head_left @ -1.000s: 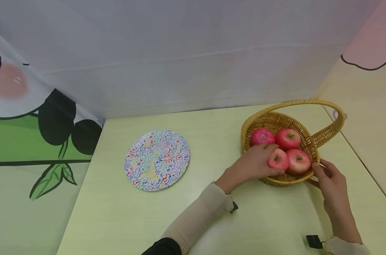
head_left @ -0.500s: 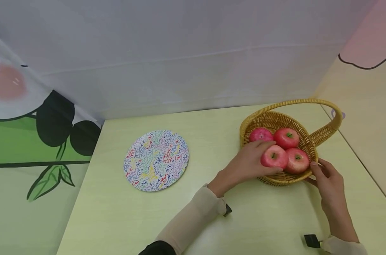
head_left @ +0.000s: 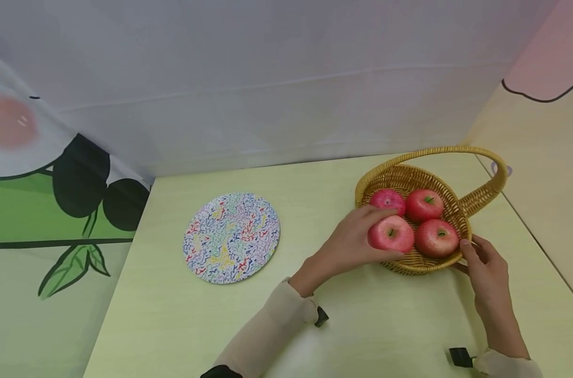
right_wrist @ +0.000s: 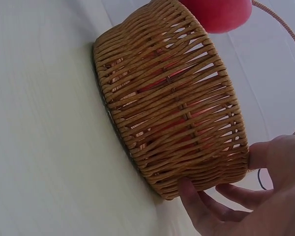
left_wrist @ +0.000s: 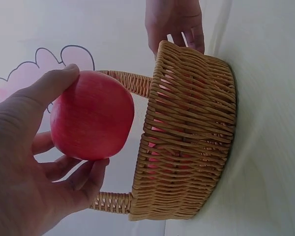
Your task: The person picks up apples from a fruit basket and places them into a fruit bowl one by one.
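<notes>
My left hand (head_left: 350, 241) grips a red apple (head_left: 391, 234) between thumb and fingers. In the left wrist view that apple (left_wrist: 92, 115) hangs above the rim of the wicker basket, apart from it. The brown wicker basket (head_left: 411, 176), with a tall arched handle (head_left: 449, 150), stands on the table at the right. Three more apples lie inside it, one of them a red apple (head_left: 437, 239) near the right rim. My right hand (head_left: 491, 275) pinches the basket's near right rim, thumb on top and fingers against the woven wall (right_wrist: 187, 113).
A round board (head_left: 231, 239) with a colourful squiggle pattern lies on the pale table (head_left: 173, 325) to the left. A white cloth wall (head_left: 267, 105) rises behind the table. Printed panels stand at both sides.
My left hand has lifted the apple from among the others and drawn it left, over the basket's near left rim. The right hand keeps its hold on the basket.
</notes>
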### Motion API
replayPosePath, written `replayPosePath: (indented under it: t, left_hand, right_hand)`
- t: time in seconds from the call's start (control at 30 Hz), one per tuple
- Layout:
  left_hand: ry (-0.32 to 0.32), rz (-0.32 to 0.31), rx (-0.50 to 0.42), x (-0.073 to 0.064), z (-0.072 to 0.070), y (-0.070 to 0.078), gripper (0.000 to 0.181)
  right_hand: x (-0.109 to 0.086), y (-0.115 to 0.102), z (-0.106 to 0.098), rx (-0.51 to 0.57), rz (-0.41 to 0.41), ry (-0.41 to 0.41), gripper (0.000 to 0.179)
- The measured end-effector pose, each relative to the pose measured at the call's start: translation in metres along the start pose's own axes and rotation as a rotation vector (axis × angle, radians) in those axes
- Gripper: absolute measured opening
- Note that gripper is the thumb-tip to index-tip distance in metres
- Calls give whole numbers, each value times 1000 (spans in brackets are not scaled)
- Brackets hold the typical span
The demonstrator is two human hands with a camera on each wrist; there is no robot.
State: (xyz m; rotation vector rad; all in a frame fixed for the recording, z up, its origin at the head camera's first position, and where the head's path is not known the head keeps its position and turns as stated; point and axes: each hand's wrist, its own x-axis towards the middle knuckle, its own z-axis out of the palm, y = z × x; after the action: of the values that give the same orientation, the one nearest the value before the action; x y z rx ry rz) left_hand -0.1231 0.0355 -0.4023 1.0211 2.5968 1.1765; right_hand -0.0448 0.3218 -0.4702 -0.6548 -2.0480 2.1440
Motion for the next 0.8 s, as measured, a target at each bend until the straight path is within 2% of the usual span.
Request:
replayPosePath:
  t: [0.3,0.47,0.6,0.8]
  left_hand:
    - [111,11,-53,-18,-12,-7,75]
    - [128,4,-69,-28,-20,-11,75]
    - [124,-26,-91,-34,-24,-15,73]
    - [152,-62,-94,-43,-29,-24,75]
  right_hand:
    - [0,2,2,-10,-10,35,49]
    - [0,1,4,-7,-12,60,47]
    - [0,1,5,-12,-5,77,48]
    - [1,3,6,-4,-4,82,48]
